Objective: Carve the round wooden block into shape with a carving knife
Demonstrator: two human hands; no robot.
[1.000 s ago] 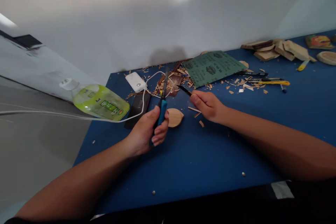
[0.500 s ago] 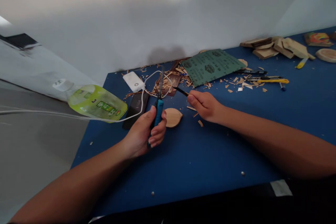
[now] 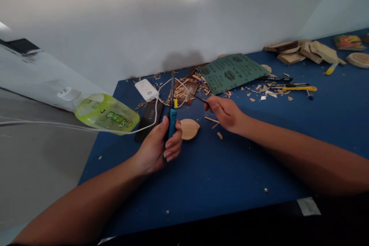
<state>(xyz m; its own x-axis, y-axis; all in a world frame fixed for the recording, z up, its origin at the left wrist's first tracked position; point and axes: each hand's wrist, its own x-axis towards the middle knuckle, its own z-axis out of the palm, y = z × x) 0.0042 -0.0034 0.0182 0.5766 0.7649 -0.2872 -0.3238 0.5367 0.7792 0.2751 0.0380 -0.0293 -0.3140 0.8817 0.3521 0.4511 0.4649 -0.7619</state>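
My left hand (image 3: pixel 160 144) is closed around a blue-handled utility knife (image 3: pixel 172 117), held upright with its long thin blade pointing away from me. A yellow bit shows just above the handle. To the right, my right hand (image 3: pixel 226 112) pinches a thin dark stick-like tool (image 3: pixel 201 99) whose end points up and left; its exact kind is unclear. Just right of my left fingers, a small leaf-shaped wooden piece (image 3: pixel 189 129) lies flat on the blue table (image 3: pixel 219 173). Neither tool touches it.
Wood shavings (image 3: pixel 181 93) and green sandpaper (image 3: pixel 233 73) lie at the back. A white power bank (image 3: pixel 146 90) with a cable rests by a black phone-like slab (image 3: pixel 149 119). A yellow-green bottle (image 3: pixel 106 111) stands left; a yellow cutter (image 3: pixel 300 87) and wood blocks (image 3: pixel 305 52) lie right.
The knife's blade has swung slightly left and its yellow bit shows more clearly. My right hand has shifted a little, and its thin tool has turned slightly.
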